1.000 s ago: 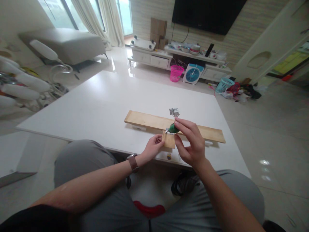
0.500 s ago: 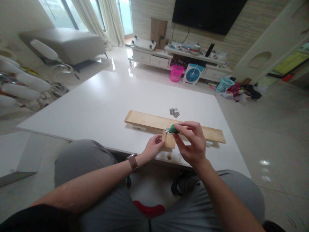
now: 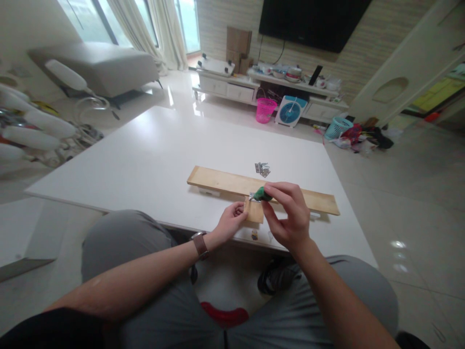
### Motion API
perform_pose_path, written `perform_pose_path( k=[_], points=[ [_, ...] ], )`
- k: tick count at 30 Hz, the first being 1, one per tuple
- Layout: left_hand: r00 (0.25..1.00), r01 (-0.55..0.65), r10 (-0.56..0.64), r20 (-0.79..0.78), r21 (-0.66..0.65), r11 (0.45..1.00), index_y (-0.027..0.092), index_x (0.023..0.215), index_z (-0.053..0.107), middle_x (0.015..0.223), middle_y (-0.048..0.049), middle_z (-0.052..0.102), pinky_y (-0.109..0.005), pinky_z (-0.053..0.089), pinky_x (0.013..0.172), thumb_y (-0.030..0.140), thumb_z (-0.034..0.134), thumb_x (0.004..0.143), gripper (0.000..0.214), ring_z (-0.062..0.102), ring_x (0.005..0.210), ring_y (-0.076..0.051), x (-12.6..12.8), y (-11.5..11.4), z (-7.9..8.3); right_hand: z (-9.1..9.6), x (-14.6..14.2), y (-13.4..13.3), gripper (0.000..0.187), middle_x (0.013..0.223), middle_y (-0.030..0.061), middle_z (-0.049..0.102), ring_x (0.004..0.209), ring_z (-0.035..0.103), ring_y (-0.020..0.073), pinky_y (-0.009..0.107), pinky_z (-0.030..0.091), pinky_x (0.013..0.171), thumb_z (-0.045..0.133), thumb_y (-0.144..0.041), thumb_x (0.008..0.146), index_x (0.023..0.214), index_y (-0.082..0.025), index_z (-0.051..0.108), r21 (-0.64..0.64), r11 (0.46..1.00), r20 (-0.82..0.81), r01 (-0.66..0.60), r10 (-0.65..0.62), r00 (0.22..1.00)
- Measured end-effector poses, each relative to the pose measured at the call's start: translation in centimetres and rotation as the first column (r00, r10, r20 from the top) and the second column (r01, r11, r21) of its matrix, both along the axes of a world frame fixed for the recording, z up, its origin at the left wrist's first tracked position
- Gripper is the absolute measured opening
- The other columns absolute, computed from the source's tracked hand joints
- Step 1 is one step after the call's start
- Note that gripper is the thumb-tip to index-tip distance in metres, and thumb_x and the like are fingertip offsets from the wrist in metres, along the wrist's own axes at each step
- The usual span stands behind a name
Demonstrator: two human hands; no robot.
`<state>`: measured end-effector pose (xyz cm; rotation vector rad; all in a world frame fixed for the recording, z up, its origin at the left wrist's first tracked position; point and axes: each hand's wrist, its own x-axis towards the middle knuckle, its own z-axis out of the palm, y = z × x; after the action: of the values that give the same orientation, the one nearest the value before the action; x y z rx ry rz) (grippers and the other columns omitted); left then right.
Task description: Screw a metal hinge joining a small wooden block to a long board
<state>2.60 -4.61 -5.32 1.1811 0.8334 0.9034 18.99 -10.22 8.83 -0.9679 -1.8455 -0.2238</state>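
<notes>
My left hand (image 3: 234, 217) is closed on the left edge of a small wooden board (image 3: 254, 213). Between the fingers and thumb of my right hand (image 3: 290, 211) is a screwdriver with a green handle (image 3: 262, 194). Its tip points down and left at a small metal hinge (image 3: 253, 195) by the small board's far edge. Behind it lies a long wooden plank (image 3: 221, 182), raised on white supports (image 3: 209, 192). My right hand hides part of the plank. Whether the tip sits in a screw is too small to tell.
Several metal hinges and screws (image 3: 262, 169) lie beyond the plank on the white table (image 3: 145, 160). A small yellowish item (image 3: 255, 235) sits near the table's front edge. A pink basket (image 3: 266, 110) and a blue fan (image 3: 291, 111) stand on the floor beyond.
The fingers of my right hand have shifted slightly on the green handle, and the handle is turned a little. My left hand and the boards stay in place.
</notes>
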Motion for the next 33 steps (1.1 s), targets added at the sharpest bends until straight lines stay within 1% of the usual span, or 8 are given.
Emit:
perform_pose_path(
  k=[3, 7, 11, 15, 20, 26, 29, 33],
  points=[
    [1.0, -0.004, 0.004, -0.016, 0.011, 1.0, 0.014, 0.102, 0.074, 0.091, -0.0071, 0.076, -0.032, 0.054, 0.079, 0.045, 0.085, 0.085, 0.037, 0.068, 0.083, -0.019, -0.02, 0.0, 0.05, -0.24, 0.05, 0.07, 0.058, 0.12, 0.0087, 0.073, 0.105, 0.072, 0.024, 0.039, 0.066, 0.079, 0.073, -0.006, 0.096, 0.146, -0.034, 0.066, 0.011, 1.0, -0.002, 0.015, -0.015, 1.0],
    [1.0, -0.006, 0.006, -0.011, 0.01, 1.0, 0.014, 0.104, 0.075, 0.091, -0.0073, 0.077, -0.032, 0.054, 0.079, 0.044, 0.086, 0.084, 0.037, 0.068, 0.083, -0.02, 0.0, 0.06, -0.09, -0.26, 0.05, 0.06, 0.06, 0.125, 0.009, 0.072, 0.11, 0.073, 0.0242, 0.038, 0.067, 0.08, 0.073, -0.005, 0.096, 0.148, -0.035, 0.065, 0.008, 1.0, -0.002, 0.004, -0.004, 1.0],
    [1.0, -0.002, 0.002, 0.011, -0.01, 1.0, 0.014, 0.108, 0.075, 0.098, -0.0093, 0.079, -0.033, 0.055, 0.084, 0.044, 0.087, 0.083, 0.04, 0.071, 0.088, -0.021, 0.04, 0.13, -0.43, 0.0, 0.02, -0.06, 0.062, 0.139, 0.0126, 0.073, 0.124, 0.074, 0.0284, 0.046, 0.068, 0.096, 0.067, -0.006, 0.098, 0.154, -0.031, 0.062, -0.029, 0.999, -0.01, -0.045, 0.045, 0.999],
    [1.0, 0.001, -0.001, 0.014, -0.004, 1.0, 0.014, 0.109, 0.076, 0.099, -0.01, 0.08, -0.034, 0.055, 0.085, 0.044, 0.087, 0.085, 0.04, 0.072, 0.089, -0.022, 0.02, 0.15, -0.66, 0.14, 0.04, -0.13, 0.063, 0.141, 0.0132, 0.075, 0.129, 0.073, 0.0291, 0.051, 0.065, 0.106, 0.064, -0.003, 0.097, 0.155, -0.029, 0.061, -0.04, 0.996, -0.016, -0.077, 0.076, 0.997],
    [1.0, 0.009, -0.009, 0.01, 0.002, 1.0, 0.013, 0.111, 0.075, 0.101, -0.0109, 0.081, -0.034, 0.055, 0.085, 0.044, 0.086, 0.086, 0.041, 0.072, 0.09, -0.022, -0.02, 0.1, -0.52, 0.07, 0.03, -0.11, 0.064, 0.136, 0.0138, 0.075, 0.126, 0.074, 0.0285, 0.051, 0.066, 0.101, 0.064, 0.0, 0.096, 0.154, -0.029, 0.062, -0.017, 0.997, -0.012, -0.076, 0.076, 0.997],
    [1.0, 0.009, -0.009, -0.008, 0.015, 1.0, 0.012, 0.108, 0.075, 0.094, -0.0087, 0.077, -0.032, 0.054, 0.08, 0.045, 0.084, 0.086, 0.04, 0.068, 0.084, -0.02, 0.0, 0.05, -0.15, -0.27, 0.04, -0.02, 0.057, 0.124, 0.0096, 0.073, 0.11, 0.074, 0.0248, 0.038, 0.067, 0.079, 0.071, -0.005, 0.097, 0.146, -0.034, 0.067, 0.008, 1.0, -0.002, -0.001, 0.001, 1.0],
    [1.0, -0.005, 0.006, -0.018, 0.016, 1.0, 0.013, 0.108, 0.075, 0.092, -0.0076, 0.076, -0.032, 0.053, 0.078, 0.044, 0.084, 0.086, 0.039, 0.067, 0.083, -0.02, 0.03, 0.03, -0.18, -0.23, -0.01, -0.11, 0.056, 0.123, 0.0094, 0.071, 0.107, 0.074, 0.0243, 0.039, 0.069, 0.08, 0.072, -0.007, 0.097, 0.146, -0.034, 0.066, -0.005, 1.0, -0.013, 0.008, -0.008, 1.0],
    [1.0, 0.016, -0.016, -0.01, 0.007, 1.0, 0.013, 0.111, 0.074, 0.098, -0.0096, 0.078, -0.033, 0.053, 0.083, 0.043, 0.083, 0.087, 0.039, 0.069, 0.087, -0.021, 0.04, 0.03, -0.35, 0.09, -0.04, -0.24, 0.059, 0.136, 0.0127, 0.073, 0.123, 0.074, 0.0289, 0.048, 0.069, 0.094, 0.065, -0.005, 0.099, 0.151, -0.031, 0.063, -0.034, 0.999, -0.009, -0.027, 0.026, 1.0]
  ],
)
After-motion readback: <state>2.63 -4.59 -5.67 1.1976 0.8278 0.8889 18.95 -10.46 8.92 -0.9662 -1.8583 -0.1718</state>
